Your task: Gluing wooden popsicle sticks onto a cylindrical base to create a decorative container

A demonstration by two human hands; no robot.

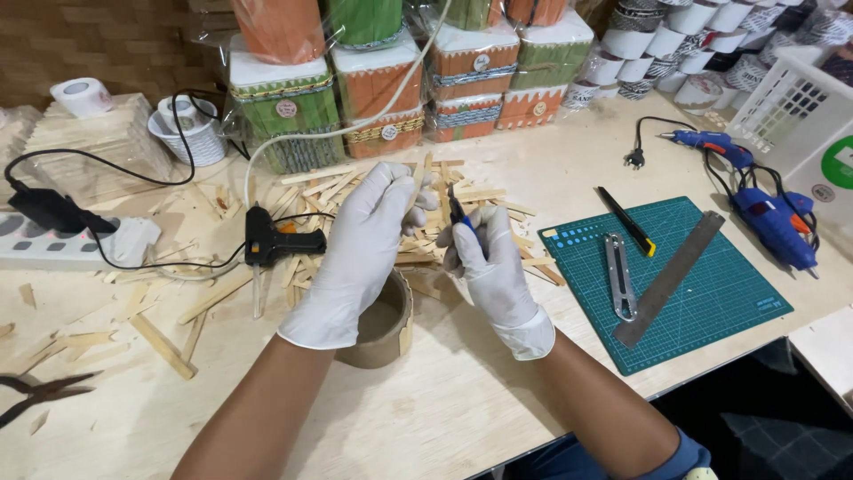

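the left hand (pixel 360 253) pinches a thin wooden stick (pixel 416 191) above the cardboard ring (pixel 388 324) while the right hand (pixel 489 267), fingers closed around a blue-handled cutter (pixel 458 213), is trimming it, so steady alignment matters now.

Matt white latex gloves cover the left hand (pixel 355 258) and right hand (pixel 493 276). Thin pale wooden stick (pixel 418 185), unfinished; brown cardboard ring (pixel 384 324), dull. Raw wooden tabletop (pixel 426 409). Matt green rubbery cutting mat (pixel 711 302); brushed steel ruler (pixel 671 277); black plastic glue gun (pixel 277 240).
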